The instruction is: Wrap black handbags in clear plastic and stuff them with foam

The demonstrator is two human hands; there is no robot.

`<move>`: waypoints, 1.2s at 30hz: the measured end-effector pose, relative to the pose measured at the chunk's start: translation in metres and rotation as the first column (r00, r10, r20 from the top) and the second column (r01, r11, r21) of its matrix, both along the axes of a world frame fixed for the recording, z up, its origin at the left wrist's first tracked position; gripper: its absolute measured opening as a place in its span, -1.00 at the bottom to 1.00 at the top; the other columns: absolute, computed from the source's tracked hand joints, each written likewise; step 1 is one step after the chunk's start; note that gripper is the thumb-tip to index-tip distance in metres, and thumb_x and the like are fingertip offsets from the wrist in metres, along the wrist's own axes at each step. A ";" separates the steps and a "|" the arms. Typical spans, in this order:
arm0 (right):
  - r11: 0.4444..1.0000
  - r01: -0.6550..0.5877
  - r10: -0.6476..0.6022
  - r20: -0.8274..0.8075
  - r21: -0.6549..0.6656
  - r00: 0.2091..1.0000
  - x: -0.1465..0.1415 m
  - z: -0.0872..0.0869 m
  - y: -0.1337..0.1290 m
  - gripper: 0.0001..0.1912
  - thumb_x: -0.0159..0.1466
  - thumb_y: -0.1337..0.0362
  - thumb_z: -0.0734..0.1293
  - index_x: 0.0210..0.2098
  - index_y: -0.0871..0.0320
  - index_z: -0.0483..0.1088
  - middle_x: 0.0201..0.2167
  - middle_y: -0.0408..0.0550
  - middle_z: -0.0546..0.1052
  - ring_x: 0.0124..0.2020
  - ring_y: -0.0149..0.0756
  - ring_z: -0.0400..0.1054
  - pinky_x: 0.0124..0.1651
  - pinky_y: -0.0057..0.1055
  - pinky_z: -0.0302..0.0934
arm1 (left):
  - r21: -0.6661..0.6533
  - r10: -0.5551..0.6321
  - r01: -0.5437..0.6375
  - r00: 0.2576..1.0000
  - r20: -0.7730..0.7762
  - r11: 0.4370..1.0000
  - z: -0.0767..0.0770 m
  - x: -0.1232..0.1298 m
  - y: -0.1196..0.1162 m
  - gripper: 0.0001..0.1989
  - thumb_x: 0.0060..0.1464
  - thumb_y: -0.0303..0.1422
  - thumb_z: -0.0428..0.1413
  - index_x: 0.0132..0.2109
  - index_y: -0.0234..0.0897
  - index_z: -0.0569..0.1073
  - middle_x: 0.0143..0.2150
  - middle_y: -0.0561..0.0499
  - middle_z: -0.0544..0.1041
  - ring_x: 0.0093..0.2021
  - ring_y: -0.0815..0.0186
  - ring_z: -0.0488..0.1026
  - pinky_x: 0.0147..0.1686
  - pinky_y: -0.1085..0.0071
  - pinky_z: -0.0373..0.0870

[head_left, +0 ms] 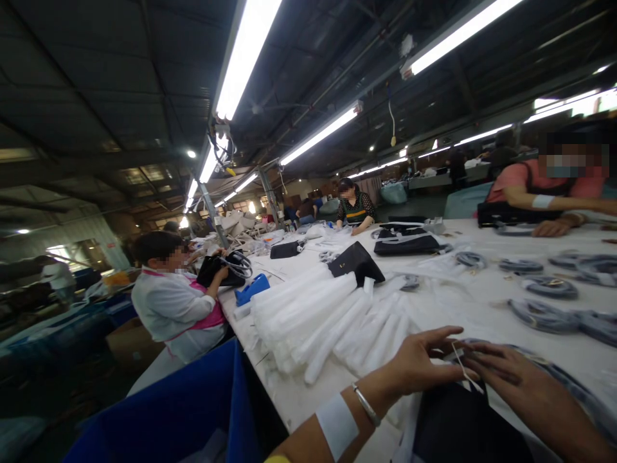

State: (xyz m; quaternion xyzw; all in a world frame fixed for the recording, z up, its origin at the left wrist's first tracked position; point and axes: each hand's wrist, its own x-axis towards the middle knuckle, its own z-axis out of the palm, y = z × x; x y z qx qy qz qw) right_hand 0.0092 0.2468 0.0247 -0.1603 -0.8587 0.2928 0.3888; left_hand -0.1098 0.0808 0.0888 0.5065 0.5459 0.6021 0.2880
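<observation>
My left hand (424,361), with a bracelet and a white patch on the forearm, pinches a thin white cord (461,361) between thumb and fingers. From the right, the fingers of my right hand (518,379) come together at the same cord; their tips are partly hidden. Below both hands lies a black bag (465,421), cut off by the bottom edge of the view. A wrapped grey strap (573,386) passes behind my right hand on the white table (475,308).
Rolled white padding (308,315) is heaped left of my hands, with a black bag (357,263) behind it. Several coiled straps (549,287) lie at right. A blue bin (193,405) stands at the table's left edge. Co-workers handle bags at left and right.
</observation>
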 end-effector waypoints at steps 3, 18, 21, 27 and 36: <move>0.999 -0.028 0.032 0.117 -0.030 0.993 0.000 0.009 -0.011 -0.50 0.10 -0.24 0.23 -0.30 -0.07 0.62 -0.09 -0.02 0.59 -0.03 0.12 0.46 -0.04 0.01 0.41 | 0.034 0.069 -0.065 0.987 -0.142 0.997 -0.002 -0.001 0.002 -0.40 -0.07 -0.30 0.32 0.16 -0.28 0.46 -0.01 -0.15 0.58 0.01 0.09 0.52 0.08 0.21 0.42; 0.871 -0.093 0.060 -0.083 -0.482 0.995 0.001 0.027 -0.034 -0.68 0.19 0.21 0.28 -0.06 0.12 0.41 -0.13 0.04 0.61 -0.03 -0.15 0.48 0.10 -0.14 0.33 | -0.053 0.223 -0.266 0.886 -0.406 0.962 0.038 -0.048 -0.039 -0.46 0.08 -0.42 0.16 0.23 -0.23 0.36 -0.06 -0.08 0.59 -0.11 0.22 0.53 -0.01 0.29 0.42; 0.862 -0.036 -0.021 -0.106 -0.505 0.994 0.002 0.025 -0.032 -0.71 0.20 0.22 0.28 -0.11 0.11 0.46 -0.17 0.01 0.62 -0.09 -0.16 0.51 0.09 -0.15 0.34 | -0.129 0.270 -0.318 0.917 -0.295 0.939 0.020 -0.064 -0.058 -0.38 0.04 -0.37 0.19 0.26 -0.29 0.31 -0.03 -0.11 0.56 -0.19 0.25 0.52 -0.16 0.35 0.45; 0.857 -0.002 -0.092 -0.157 -0.515 0.983 0.002 0.026 -0.030 -0.73 0.21 0.20 0.27 -0.14 0.11 0.49 -0.21 -0.01 0.63 -0.17 -0.19 0.54 0.04 -0.21 0.37 | -0.372 0.191 -0.347 0.898 -0.397 0.861 -0.044 -0.054 -0.097 -0.60 0.07 -0.33 0.14 0.07 -0.28 0.52 -0.10 -0.09 0.60 -0.23 0.24 0.52 -0.19 0.34 0.43; 0.888 0.040 -0.125 -0.156 -0.458 0.980 -0.002 0.024 -0.036 -0.62 0.26 0.08 0.25 -0.05 0.15 0.45 -0.16 0.06 0.61 -0.21 -0.17 0.54 -0.07 -0.20 0.41 | -0.310 0.160 -0.389 0.809 -0.566 0.868 -0.053 -0.027 -0.128 -0.56 0.07 -0.43 0.07 0.12 -0.19 0.50 0.04 -0.06 0.57 0.06 0.16 0.46 0.15 0.23 0.30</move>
